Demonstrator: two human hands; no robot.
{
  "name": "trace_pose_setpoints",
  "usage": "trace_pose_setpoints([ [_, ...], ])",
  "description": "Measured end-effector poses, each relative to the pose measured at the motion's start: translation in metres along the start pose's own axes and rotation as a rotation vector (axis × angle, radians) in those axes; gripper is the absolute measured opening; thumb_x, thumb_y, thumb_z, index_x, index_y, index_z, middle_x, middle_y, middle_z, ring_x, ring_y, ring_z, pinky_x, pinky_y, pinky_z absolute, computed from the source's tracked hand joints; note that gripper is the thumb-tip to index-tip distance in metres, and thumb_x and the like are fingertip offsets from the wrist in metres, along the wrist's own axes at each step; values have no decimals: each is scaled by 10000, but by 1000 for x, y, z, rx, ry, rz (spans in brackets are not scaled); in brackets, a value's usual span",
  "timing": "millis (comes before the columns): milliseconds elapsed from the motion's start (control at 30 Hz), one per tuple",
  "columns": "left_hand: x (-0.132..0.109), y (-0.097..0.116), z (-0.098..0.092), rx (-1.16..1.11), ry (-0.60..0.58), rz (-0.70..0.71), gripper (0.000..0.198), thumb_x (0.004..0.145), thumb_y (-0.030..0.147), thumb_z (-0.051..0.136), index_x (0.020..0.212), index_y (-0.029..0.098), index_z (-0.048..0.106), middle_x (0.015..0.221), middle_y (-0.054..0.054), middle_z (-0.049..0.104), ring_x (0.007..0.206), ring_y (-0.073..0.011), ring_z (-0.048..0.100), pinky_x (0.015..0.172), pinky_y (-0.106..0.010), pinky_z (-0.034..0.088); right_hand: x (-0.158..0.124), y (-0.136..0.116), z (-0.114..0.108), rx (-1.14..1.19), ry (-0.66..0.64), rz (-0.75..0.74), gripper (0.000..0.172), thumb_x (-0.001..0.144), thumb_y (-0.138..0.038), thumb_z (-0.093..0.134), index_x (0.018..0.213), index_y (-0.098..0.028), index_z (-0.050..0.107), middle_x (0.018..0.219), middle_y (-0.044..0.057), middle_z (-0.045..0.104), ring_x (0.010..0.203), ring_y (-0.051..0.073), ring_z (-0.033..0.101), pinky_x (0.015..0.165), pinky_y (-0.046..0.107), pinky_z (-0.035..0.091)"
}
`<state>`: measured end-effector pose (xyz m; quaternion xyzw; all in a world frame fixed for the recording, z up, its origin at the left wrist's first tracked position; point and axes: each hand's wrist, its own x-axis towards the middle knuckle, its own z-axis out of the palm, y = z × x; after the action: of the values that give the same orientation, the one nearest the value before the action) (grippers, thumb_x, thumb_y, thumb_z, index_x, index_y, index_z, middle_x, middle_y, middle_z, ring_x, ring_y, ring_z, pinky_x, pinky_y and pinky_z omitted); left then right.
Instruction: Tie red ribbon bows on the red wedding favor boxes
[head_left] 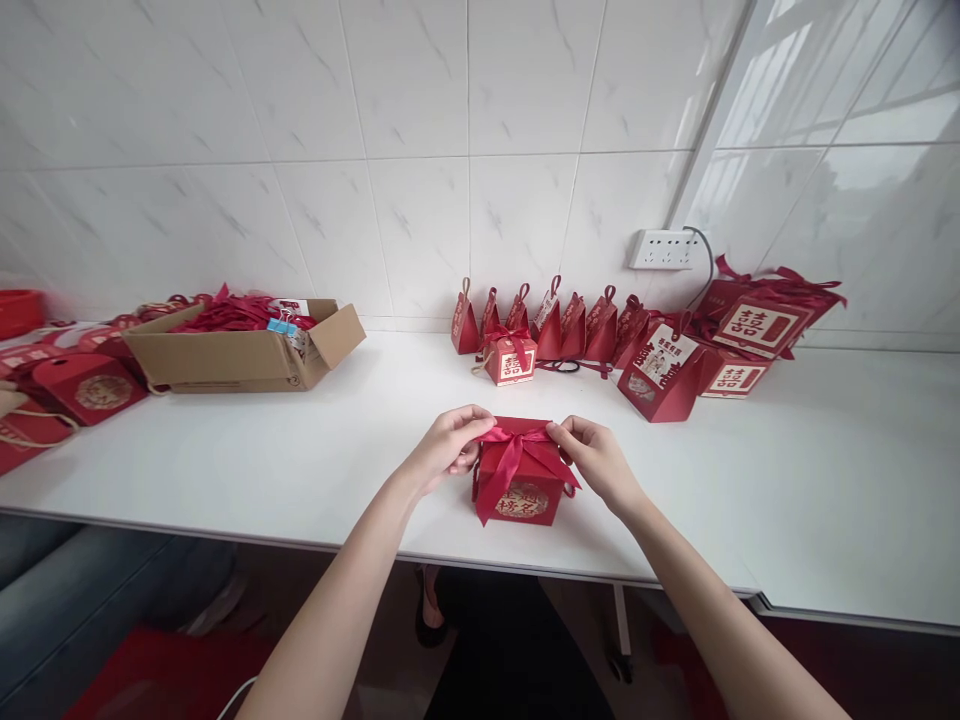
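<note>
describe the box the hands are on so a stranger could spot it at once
On the long white table, skip the row of small red boxes along the tiled wall and look to the middle of the near edge. A square red box stands alone there, the left hand and right hand pinching the ribbon bow on its top.

Gift box (520, 492) on table (262, 470), near edge, centre, with bow (517, 438) on top. Left hand (448, 445) left of it, right hand (596, 458) right, each pinching a bow end. Far left: cardboard box (225, 358), flat gift boxes (86, 388) left of it. Far centre along wall: row of favour boxes (551, 325), cube box (510, 362) just before them. Far right: gift bags (664, 378), wall socket (664, 250) above.
</note>
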<state>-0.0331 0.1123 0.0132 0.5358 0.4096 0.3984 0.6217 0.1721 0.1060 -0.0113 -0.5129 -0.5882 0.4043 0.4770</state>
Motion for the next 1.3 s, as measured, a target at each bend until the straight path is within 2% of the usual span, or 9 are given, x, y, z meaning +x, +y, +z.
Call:
trace_pose_setpoints([
  [167,-1,-2,5,172,152,53,149,732,299,606,803,184,542,665,53,463,392,-11,354,325,-141,191,-1,0,0,4,7,-15,517,661,-683,578,563,-190,458,526,-32,442,492,96,365,474,237,288],
  [267,-5,-4,6,241,236,53,229,722,327,610,903,202,544,803,24,505,421,-16,386,329,-149,222,-2,0,0,15,8,-11,527,652,-693,581,562,-188,462,523,-31,445,491,96,366,478,237,289],
  [333,-7,-4,7,297,292,20,263,720,366,610,916,207,533,808,17,509,440,-31,401,334,-153,229,-3,0,0,25,11,-3,537,640,-704,582,562,-187,460,526,-31,447,494,95,366,482,234,288],
  [433,-10,-5,9,357,266,-68,275,747,446,566,714,190,474,606,48,416,434,-54,356,341,-154,202,-3,1,1,34,16,1,545,636,-715,579,565,-187,459,531,-30,448,497,96,364,486,233,287],
  [533,-11,-8,11,294,240,-34,357,764,471,534,610,193,371,527,69,311,428,-56,303,355,-157,185,-7,2,2,53,29,-9,535,657,-704,577,576,-189,457,536,-31,447,498,97,365,483,233,287],
  [733,-5,-26,18,150,331,107,363,778,447,525,599,198,330,510,74,313,418,-56,296,382,-179,216,-20,3,10,111,102,-48,497,758,-657,523,595,-200,412,532,-40,423,483,97,357,463,235,287],
  [967,0,-38,23,146,397,181,375,792,439,510,588,193,314,526,72,314,443,-52,292,423,-184,253,-27,3,16,213,171,-7,494,724,-649,564,594,-196,419,540,-40,441,484,92,346,455,228,278],
  [1200,-3,-39,27,121,383,143,401,792,510,493,616,204,303,523,71,314,428,-60,321,390,-182,238,-24,13,17,494,103,169,416,705,-566,620,633,-197,443,541,-46,405,457,90,339,424,228,276],
  [1300,-8,-32,26,102,348,35,404,788,600,460,721,212,372,565,69,366,422,-71,363,356,-180,231,-22,23,3,456,64,88,410,758,-610,533,761,-201,505,696,11,525,572,137,494,480,248,392],
])
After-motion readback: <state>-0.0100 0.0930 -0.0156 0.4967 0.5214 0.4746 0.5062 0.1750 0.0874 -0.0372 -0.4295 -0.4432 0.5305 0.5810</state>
